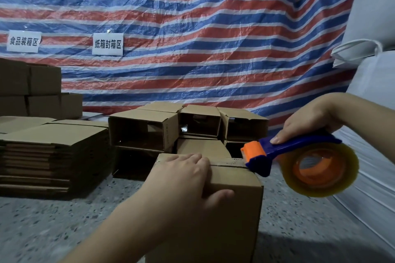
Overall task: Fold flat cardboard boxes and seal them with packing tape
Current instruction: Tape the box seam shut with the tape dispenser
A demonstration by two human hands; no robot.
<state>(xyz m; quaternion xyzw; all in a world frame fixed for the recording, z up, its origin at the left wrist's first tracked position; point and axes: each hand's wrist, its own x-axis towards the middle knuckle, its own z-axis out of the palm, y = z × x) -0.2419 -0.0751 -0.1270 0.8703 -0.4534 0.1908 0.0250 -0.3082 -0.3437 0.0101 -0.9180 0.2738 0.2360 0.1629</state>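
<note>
A folded brown cardboard box stands upright in front of me with its top flaps closed along a middle seam. My left hand lies over the box's top left edge, fingers on top and thumb down the near side, holding it. My right hand grips the blue handle of a tape dispenser with an orange head and a roll of clear tape. The dispenser's front end touches the right end of the seam at the box's top right edge.
A stack of flat cardboard boxes lies at the left on the speckled floor. Several folded boxes lie piled behind, open ends toward me. More boxes stand at the far left. White sacks fill the right. A striped tarp hangs behind.
</note>
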